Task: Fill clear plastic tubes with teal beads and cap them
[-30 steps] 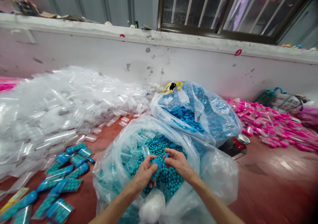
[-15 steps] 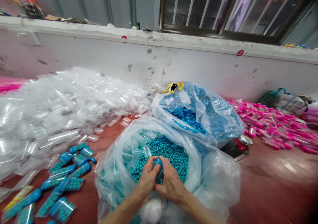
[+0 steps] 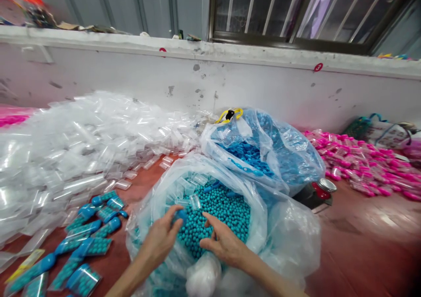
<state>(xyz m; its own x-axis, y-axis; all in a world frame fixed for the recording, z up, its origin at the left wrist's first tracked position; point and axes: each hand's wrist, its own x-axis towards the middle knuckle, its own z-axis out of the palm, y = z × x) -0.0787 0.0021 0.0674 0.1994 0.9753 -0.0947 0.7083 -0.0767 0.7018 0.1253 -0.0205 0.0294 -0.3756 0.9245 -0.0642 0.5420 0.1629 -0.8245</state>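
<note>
Over the left rim of a clear plastic bag [image 3: 259,227], my left hand [image 3: 162,233] grips a small container with a blue cap [image 3: 179,218]; its body is mostly hidden by the fingers. My right hand [image 3: 223,240] hovers above the bag's mouth, fingers apart, holding nothing. Teal beads [image 3: 226,205] fill the bag. Clear plastic tubes [image 3: 184,187] lie on the beads at the back left. To the left on the red surface rest several blue-capped containers of teal beads [image 3: 83,231].
Behind stands a plastic bag of blue caps [image 3: 245,152]. A large heap of clear tubes [image 3: 98,139] spreads at left, pink-capped pieces [image 3: 362,161] at right. A silver-lidded jar [image 3: 325,186] sits by the bags. A white wall [image 3: 138,75] runs along the back.
My hands were together around the blue-capped container. Now they are apart: the left has moved leftward with the container, and the right has let go and opened.
</note>
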